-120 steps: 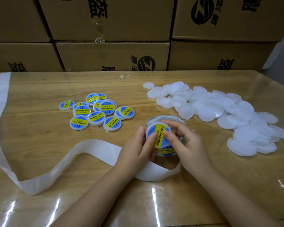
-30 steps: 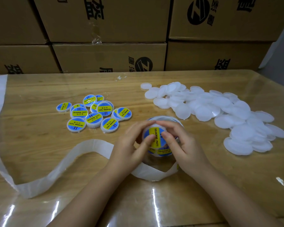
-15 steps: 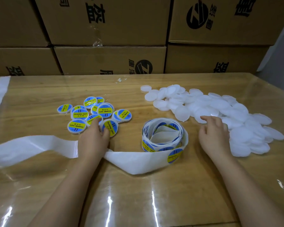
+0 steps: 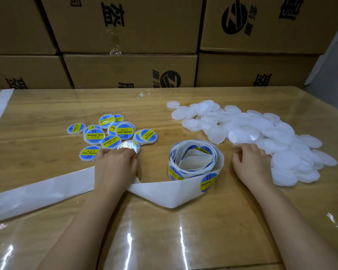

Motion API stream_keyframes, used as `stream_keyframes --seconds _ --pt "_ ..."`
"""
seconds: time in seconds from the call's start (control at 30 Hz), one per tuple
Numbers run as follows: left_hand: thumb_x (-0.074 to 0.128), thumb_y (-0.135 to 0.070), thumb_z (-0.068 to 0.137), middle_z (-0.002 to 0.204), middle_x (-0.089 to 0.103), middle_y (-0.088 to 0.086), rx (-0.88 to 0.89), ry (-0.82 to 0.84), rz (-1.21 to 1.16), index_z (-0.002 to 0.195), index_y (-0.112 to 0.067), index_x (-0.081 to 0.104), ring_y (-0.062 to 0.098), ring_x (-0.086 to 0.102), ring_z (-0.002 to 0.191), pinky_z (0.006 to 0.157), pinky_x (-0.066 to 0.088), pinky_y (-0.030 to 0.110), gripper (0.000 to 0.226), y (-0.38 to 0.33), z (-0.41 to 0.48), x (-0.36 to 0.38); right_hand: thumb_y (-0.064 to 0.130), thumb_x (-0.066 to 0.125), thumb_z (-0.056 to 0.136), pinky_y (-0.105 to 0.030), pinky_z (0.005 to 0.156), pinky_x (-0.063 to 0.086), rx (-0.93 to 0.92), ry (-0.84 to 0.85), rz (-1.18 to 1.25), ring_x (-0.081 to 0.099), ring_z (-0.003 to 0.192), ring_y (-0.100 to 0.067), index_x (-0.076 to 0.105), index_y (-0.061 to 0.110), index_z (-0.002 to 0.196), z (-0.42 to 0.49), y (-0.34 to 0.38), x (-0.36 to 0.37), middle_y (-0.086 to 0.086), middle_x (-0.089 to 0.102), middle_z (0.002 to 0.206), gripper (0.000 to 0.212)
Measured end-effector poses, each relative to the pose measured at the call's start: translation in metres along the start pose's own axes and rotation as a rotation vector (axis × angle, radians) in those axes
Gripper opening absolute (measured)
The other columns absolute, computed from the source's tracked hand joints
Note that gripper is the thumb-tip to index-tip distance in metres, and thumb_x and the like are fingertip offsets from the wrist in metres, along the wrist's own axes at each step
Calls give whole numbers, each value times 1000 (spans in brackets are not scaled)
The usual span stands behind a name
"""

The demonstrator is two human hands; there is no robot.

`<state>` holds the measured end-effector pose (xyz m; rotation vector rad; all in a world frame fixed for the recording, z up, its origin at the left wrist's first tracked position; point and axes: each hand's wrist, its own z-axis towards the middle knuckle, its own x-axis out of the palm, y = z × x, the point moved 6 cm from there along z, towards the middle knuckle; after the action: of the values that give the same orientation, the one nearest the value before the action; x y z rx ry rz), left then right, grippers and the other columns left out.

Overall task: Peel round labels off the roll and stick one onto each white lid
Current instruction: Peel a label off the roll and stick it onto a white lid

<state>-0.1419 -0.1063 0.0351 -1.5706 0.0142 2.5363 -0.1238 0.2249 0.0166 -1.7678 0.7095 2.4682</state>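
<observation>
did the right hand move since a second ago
Yes: the right hand has gone rightward, off the label roll, to the near edge of the pile of plain white lids.

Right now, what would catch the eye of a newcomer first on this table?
First, the big heap of plain white round plastic lids at the right of the glossy wooden table. Next, the loose roll of blue-and-yellow round labels on white backing paper in the middle, and left of it the cluster of white lids already bearing those labels.
</observation>
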Motion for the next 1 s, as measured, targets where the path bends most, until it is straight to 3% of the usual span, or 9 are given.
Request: stream_keyframes --seconds 0.13,0.23,0.33,0.43,0.57,0.7,0.8,0.9,1.0 --pt "48 -16 84 90 72 5 14 68 0 79 -11 68 30 64 84 97 33 44 22 -1 -2 9 24 52 90 -40 78 41 109 -121 126 51 94 -32 57 9 92 2 -8 -9 -12 56 104 16" --pt "44 -18 84 103 71 7 26 35 -49 84 -8 71 29 65 89 96 32 45 29 -3 -4 10 21 56 90 -36 69 40 188 -231 228 51 92 -36 51 6 95 1 -13 -16 -16 46 112 17" --pt "46 -22 91 106 69 8 -15 16 -95 92 -9 70 30 64 95 94 28 41 28 -1 -2 9 19 59 87 -41 82 40 159 -190 164 45 105 -38 51 7 112 1 -12 -12 -18 39 124 29" --pt "57 -17 92 109 69 7 -35 -92 -196 98 -8 69 28 64 100 96 34 46 17 -1 -1 -1 25 55 90 -44 95 37 131 -76 47 37 119 -36 51 12 126 1 -11 -3 -15 35 136 38" --pt "43 -28 93 88 69 -1 -33 -255 -418 86 -14 66 23 61 81 73 37 38 28 -18 -5 -31 27 48 94 -43 105 30 113 -17 -33 28 130 -35 51 13 129 2 -13 1 -15 30 145 37" --pt "43 -25 96 70 63 6 277 -437 -426 73 -8 64 27 55 64 57 40 37 36 -61 -26 -62 22 49 93 -44 104 33 113 1 7 36 126 -36 55 9 119 2 -13 2 -15 33 143 30" --pt "43 -27 97 69 63 6 470 -440 -446 73 -6 67 27 55 59 51 43 37 40 -84 -40 -73 20 53 90 -43 94 40 102 -48 3 46 110 -35 62 6 98 4 -13 -2 -15 41 128 19" --pt "52 -37 91 69 63 5 679 -311 -432 75 -7 69 26 56 58 46 43 33 38 -102 -50 -72 20 57 88 -42 88 42 102 -123 26 47 102 -35 60 8 89 4 -14 -10 -14 44 121 13" --pt "48 -53 90 72 63 1 843 -55 -382 82 -11 69 22 58 64 50 45 31 48 -119 -59 -61 23 54 90 -45 96 35 58 -68 1 43 116 -36 55 15 118 5 -13 -4 -13 38 138 29"
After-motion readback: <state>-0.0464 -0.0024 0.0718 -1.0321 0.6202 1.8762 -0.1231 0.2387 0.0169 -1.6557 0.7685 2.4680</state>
